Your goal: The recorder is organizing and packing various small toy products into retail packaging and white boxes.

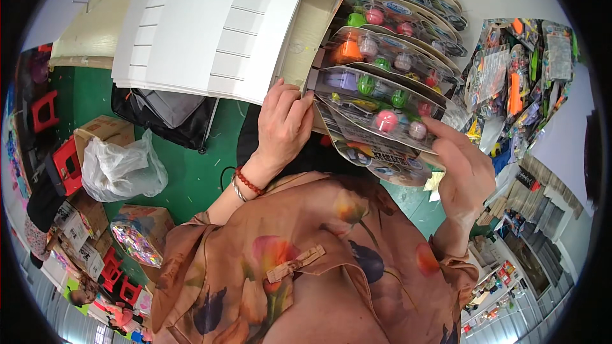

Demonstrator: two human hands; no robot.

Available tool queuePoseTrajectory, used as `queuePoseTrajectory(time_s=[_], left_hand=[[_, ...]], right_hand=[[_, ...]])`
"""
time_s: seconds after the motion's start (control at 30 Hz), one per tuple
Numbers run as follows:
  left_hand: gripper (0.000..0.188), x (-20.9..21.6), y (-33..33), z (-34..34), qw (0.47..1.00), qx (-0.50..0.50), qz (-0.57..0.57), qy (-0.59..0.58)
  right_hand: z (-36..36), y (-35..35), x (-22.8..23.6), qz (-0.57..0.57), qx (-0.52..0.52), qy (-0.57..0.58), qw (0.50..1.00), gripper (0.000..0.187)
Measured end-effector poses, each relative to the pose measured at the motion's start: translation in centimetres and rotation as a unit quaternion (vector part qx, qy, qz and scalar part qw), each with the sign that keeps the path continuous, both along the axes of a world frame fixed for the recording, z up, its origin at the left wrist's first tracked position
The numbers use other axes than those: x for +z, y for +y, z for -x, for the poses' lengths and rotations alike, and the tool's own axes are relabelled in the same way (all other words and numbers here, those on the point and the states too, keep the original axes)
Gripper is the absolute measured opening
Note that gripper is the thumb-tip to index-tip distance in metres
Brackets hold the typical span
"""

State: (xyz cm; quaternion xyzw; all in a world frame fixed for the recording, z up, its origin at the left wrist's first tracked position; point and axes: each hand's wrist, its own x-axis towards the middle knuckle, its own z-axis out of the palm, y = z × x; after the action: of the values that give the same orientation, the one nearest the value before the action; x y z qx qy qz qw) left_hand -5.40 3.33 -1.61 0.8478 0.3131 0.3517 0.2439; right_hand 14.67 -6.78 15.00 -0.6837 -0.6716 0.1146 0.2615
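At nine o'clock, well off to my left, a white plastic bag [124,169] lies against a cardboard box [102,130] on the green floor. A stack of white sheets [197,25] sits at eleven o'clock, and just beside its near right corner is my left hand [284,118], fingers together and curled at the table edge; I cannot tell whether they pinch anything. Right of that, toward one o'clock, stands a row of carded toy packs [382,48], overlapping like shingles. The front pack [386,121] is at two o'clock, nearest me, its clear bubbles holding little coloured balls and facing up toward me. Its long axis slants from ten o'clock down to four; which end is its top I cannot tell. My right hand [462,169], at three o'clock, is clamped on its lower right end. I judge I'm at the step of handling and lining up this row; the next move calls for a steady grip, keeping neighbours from sliding. Past it, between two and three o'clock, is a heap of other packs [519,79].
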Motion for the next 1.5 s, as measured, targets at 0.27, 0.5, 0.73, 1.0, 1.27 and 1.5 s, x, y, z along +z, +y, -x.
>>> queuePoseTrajectory(time_s=[0.27,0.5,0.73,1.0,1.27,1.5], left_hand=[[0.024,0.5,-0.1,-0.1,1.000,0.012,-0.022,0.012],[0.022,2.4,-0.4,-0.6,0.991,0.028,-0.026,0.130],[0.013,2.5,-0.4,-0.8,0.982,0.044,-0.064,0.170],[0.059,3.7,-2.5,0.0,0.997,0.058,-0.029,0.030],[0.037,4.9,-7.7,-2.5,0.935,-0.321,0.149,-0.011],[0.067,5.1,-9.1,-6.5,0.850,-0.292,0.411,0.156]], right_hand=[[0.2,0.2,-1.0,0.050,0.018,-0.055,0.997,0.032],[-0.2,1.4,-0.7,0.088,-0.001,0.087,0.992,0.018],[1.7,-1.2,0.0,0.036,-0.032,-0.096,0.994,0.044],[-0.1,-1.4,-4.9,-0.098,-0.033,-0.115,0.988,0.057],[-3.7,-6.5,-6.1,-0.268,-0.351,0.137,0.887,0.033],[-8.6,-11.4,-9.1,-0.081,-0.361,-0.026,0.929,0.037]])
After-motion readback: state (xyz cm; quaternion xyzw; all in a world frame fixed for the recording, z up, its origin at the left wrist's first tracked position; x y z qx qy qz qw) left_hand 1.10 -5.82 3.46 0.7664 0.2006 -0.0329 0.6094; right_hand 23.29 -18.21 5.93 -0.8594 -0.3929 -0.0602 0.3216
